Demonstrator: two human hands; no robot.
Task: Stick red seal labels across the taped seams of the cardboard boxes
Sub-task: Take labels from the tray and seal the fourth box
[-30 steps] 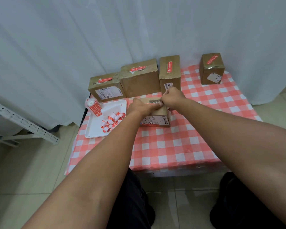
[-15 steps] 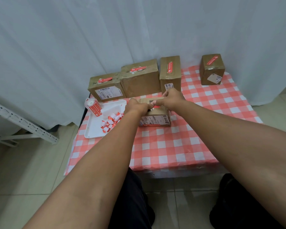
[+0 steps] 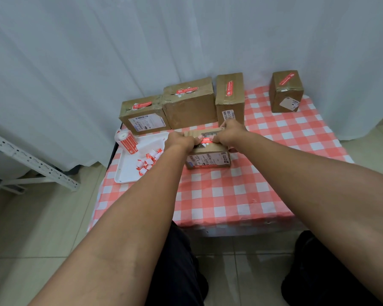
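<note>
Five boxes are seen on the table [image 3: 219, 195]: four labelled ones along the far edge, and a fifth box [image 3: 208, 154] near the middle. One red label [image 3: 206, 140] is pressed onto its top, with left hand [image 3: 180, 141] and right hand [image 3: 231, 133] curled, thumbs at the label's ends. One tray [image 3: 128, 171] lies at the left edge.

Matt cardboard boxes [image 3: 190, 111], checked tablecloth [image 3: 241, 195]

Red-and-white checked tablecloth [image 3: 241, 195], white curtain [image 3: 97, 51] behind, white tray [image 3: 128, 171], metal rack [image 3: 31, 162] left, tiled floor [image 3: 31, 228]
</note>
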